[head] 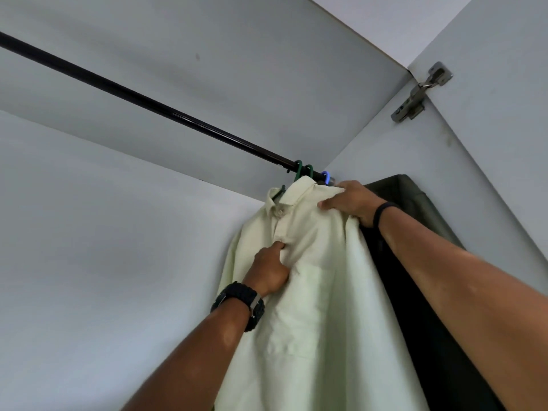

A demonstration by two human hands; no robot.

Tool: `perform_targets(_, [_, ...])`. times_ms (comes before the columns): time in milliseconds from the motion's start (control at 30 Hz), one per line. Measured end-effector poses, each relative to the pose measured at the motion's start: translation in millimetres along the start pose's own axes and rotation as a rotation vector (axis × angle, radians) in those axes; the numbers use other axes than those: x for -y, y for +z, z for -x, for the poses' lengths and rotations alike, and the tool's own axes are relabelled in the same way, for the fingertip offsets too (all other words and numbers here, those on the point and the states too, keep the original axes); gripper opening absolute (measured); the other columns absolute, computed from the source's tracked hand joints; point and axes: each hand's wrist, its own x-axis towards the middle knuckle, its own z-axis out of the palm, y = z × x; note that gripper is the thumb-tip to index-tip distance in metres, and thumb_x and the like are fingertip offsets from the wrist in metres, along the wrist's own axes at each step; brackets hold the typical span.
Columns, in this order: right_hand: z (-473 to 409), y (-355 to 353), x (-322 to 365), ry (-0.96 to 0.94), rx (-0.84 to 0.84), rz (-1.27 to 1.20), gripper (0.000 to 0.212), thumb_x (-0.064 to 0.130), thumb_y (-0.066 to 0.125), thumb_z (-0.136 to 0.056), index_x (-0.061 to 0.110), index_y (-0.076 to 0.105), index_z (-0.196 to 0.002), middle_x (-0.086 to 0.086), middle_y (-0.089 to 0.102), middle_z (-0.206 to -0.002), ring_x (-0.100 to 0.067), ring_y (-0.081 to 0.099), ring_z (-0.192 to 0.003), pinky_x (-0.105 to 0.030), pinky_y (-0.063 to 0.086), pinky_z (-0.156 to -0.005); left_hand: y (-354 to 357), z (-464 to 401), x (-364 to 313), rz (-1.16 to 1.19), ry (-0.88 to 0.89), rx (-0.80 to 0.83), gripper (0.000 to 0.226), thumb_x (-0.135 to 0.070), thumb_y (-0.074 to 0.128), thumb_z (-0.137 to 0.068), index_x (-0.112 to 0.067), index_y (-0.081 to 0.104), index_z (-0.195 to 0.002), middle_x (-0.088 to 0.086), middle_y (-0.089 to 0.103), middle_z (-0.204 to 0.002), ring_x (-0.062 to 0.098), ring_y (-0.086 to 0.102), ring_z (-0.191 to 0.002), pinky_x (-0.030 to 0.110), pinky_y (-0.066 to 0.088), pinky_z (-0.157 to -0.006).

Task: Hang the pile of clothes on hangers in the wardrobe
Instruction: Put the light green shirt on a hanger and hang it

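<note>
While left hand [271, 269] pinches the shirt [320, 292] placket, right hand [350, 201] grips its shoulder.

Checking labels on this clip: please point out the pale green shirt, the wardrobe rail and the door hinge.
pale green shirt [320, 292], head view, on the chest pocket area.
wardrobe rail [148, 103], head view, on its bare middle stretch.
door hinge [416, 94], head view, on the metal arm.

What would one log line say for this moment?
shirt: on green hanger, on rail | left hand: pinches placket | right hand: grips shoulder
</note>
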Motion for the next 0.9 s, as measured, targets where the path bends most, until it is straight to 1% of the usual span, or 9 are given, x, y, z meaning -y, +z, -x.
perform_targets(100, [20, -14, -9, 0.077, 0.207, -0.106, 0.034, -0.008, 0.068, -0.08, -0.002, 0.062, -0.113, -0.019, 0.066, -0.112, -0.034, 0.064, -0.099, -0.04, 0.054, -0.083, -3, 2, 9, -0.136, -0.028, 0.17, 0.064, -0.009, 0.05, -0.091, -0.024, 0.027, -0.148, 0.012, 0.043, -0.143, 0.027, 0.048, -0.123, 0.031, 0.043, -0.099])
perform_targets(200, [30, -40, -6, 0.112, 0.26, 0.055, 0.037, -0.005, 0.072, -0.077, -0.002, 0.063, -0.113, -0.018, 0.067, -0.112, -0.032, 0.065, -0.099, -0.042, 0.054, -0.086, -22, -7, 14, -0.1, -0.042, 0.205, 0.063, -0.003, 0.048, -0.088, -0.028, 0.036, -0.144, 0.009, 0.05, -0.136, 0.021, 0.06, -0.098, 0.018, 0.046, -0.071])
perform_targets(267, [34, -51, 3, 0.04, 0.052, 0.217, 0.033, 0.007, 0.079, -0.073, -0.002, 0.066, -0.103, -0.016, 0.069, -0.102, -0.03, 0.064, -0.093, -0.037, 0.054, -0.084, -41, -11, 7, 0.02, -0.002, 0.039, 0.054, 0.002, 0.049, -0.084, -0.023, 0.05, -0.132, 0.01, 0.058, -0.116, 0.022, 0.061, -0.08, 0.015, 0.041, -0.053])
perform_targets(333, [40, -52, 10, -0.109, -0.226, 0.274, 0.029, 0.019, 0.079, -0.074, 0.0, 0.067, -0.092, -0.013, 0.066, -0.09, -0.027, 0.06, -0.085, -0.029, 0.049, -0.069, -55, -12, -1, 0.059, 0.064, -0.228, 0.046, 0.006, 0.05, -0.08, -0.014, 0.057, -0.121, 0.012, 0.061, -0.103, 0.031, 0.061, -0.091, 0.019, 0.038, -0.055])
perform_targets(400, [52, -48, 16, -0.145, -0.262, 0.05, 0.03, 0.029, 0.077, -0.077, 0.005, 0.066, -0.091, -0.01, 0.067, -0.088, -0.025, 0.062, -0.081, -0.027, 0.048, -0.068, -60, -7, -6, 0.141, 0.069, -0.376, 0.04, 0.006, 0.051, -0.079, -0.008, 0.057, -0.116, 0.015, 0.06, -0.094, 0.034, 0.059, -0.091, 0.023, 0.038, -0.061])
perform_targets(500, [74, -52, 18, 0.101, 0.137, -0.359, 0.023, 0.023, 0.068, -0.086, 0.004, 0.066, -0.099, -0.009, 0.074, -0.09, -0.021, 0.071, -0.073, -0.031, 0.059, -0.066, -51, 11, 0, 0.517, -0.119, -0.16, 0.04, -0.007, 0.063, -0.076, -0.012, 0.05, -0.113, 0.014, 0.059, -0.1, 0.03, 0.06, -0.087, 0.029, 0.048, -0.065])
perform_targets(600, [86, -58, 8, 0.221, 0.383, -0.177, 0.026, 0.004, 0.064, -0.085, 0.004, 0.064, -0.112, -0.012, 0.073, -0.104, -0.025, 0.071, -0.088, -0.038, 0.059, -0.077, -30, 37, 9, 0.738, -0.24, 0.276, 0.015, -0.005, 0.059, -0.088, -0.004, 0.063, -0.102, 0.013, 0.066, -0.102, 0.023, 0.064, -0.089, 0.024, 0.054, -0.065])
perform_targets(733, [92, -73, 11, 0.279, 0.262, 0.34, 0.038, -0.005, 0.064, -0.082, 0.003, 0.059, -0.118, -0.017, 0.068, -0.108, -0.03, 0.067, -0.093, -0.039, 0.058, -0.074, -10, 55, 16, 0.878, -0.259, 0.341, 0.015, -0.003, 0.063, -0.086, -0.01, 0.072, -0.076, 0.012, 0.071, -0.09, 0.021, 0.067, -0.082, 0.03, 0.055, -0.08])
perform_targets(900, [108, -102, 30, 0.238, 0.351, -0.228, 0.035, -0.008, 0.051, -0.083, 0.002, 0.061, -0.115, -0.015, 0.07, -0.107, -0.026, 0.071, -0.086, -0.033, 0.059, -0.066, -12, 70, 23, 1.091, -0.26, 0.383, 0.031, -0.013, 0.069, -0.084, -0.002, 0.065, -0.112, 0.016, 0.069, -0.111, 0.027, 0.069, -0.097, 0.035, 0.057, -0.084])
